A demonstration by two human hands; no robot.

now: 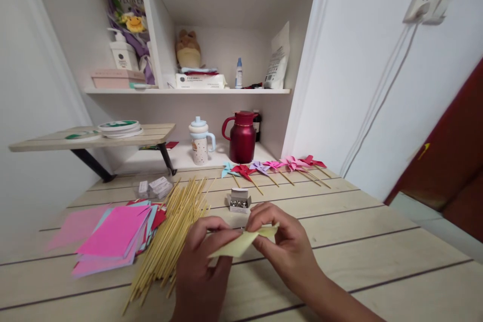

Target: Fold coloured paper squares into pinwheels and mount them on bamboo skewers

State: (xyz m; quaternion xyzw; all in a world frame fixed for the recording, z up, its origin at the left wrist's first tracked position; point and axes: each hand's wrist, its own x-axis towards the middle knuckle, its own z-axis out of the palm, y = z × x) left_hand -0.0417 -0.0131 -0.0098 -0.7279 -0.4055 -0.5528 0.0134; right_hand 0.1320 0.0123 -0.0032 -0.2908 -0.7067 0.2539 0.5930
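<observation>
Both hands pinch one pale yellow paper sheet above the wooden table: my left hand closed on its lower edge, my right hand closed on its folded upper corner. Just left of my grip lies a loose bundle of thin bamboo sticks, then pink paper squares. Just beyond my fingers sits a small box of pins; farther off, finished paper pinwheels in a row.
</observation>
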